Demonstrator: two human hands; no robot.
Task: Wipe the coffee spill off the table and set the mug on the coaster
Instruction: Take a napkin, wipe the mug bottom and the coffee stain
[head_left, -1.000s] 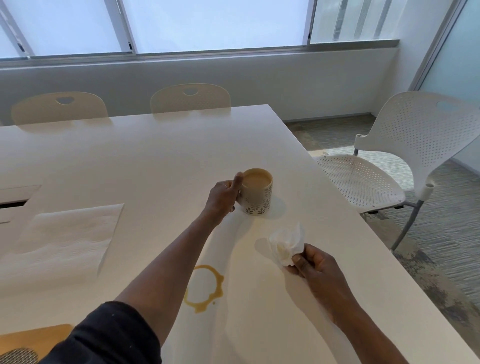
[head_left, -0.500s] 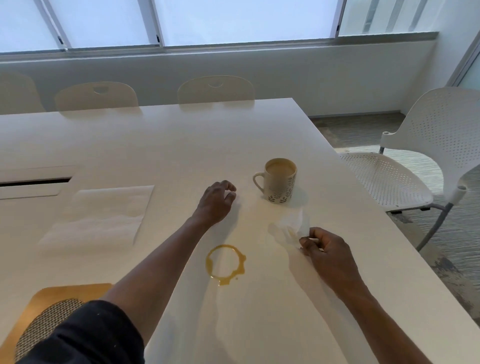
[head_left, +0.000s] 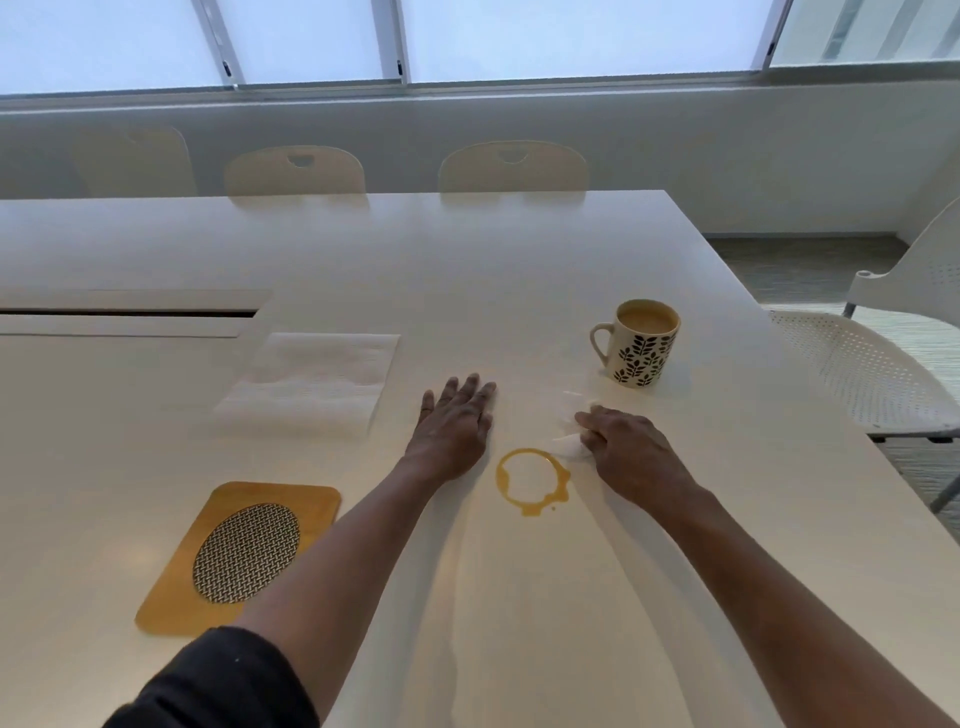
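Table (head_left: 519, 270): large white surface; it carries every task item, with a recessed slot at the far left.
Progress: nothing complete as judged from the present lie of things. The spill is unwiped and the mug is not on the coaster; both steps remain.
Napkin stack (head_left: 311, 384): flat white paper napkins, well left of the mug and beyond the coaster; no hand on them.
Coaster (head_left: 239, 556): yellow-brown, rounded corners, woven oval panel at centre. It lies at the near left with nothing on it, well apart from the mug.
Left hand (head_left: 454, 421): palm down, fingers spread apart and flat on the table just left of the spill; it holds nothing.
Right hand (head_left: 623, 447): fingers closed together on a crumpled white tissue (head_left: 569, 434), which touches the table just beside the upper right of the ring (whether it overlaps the stain cannot be told).
Mug (head_left: 641, 345): white with a dark leaf pattern, upright, handle to the left. It stands beyond the right hand, near the table's right edge, clear of both hands.
Mug contents: pale milky coffee, filled close to the rim. Judgement: a careless lift risks a fresh spill.
Coffee spill (head_left: 530, 480): a tan ring with small drips at its lower edge, between the two wrists and intact.
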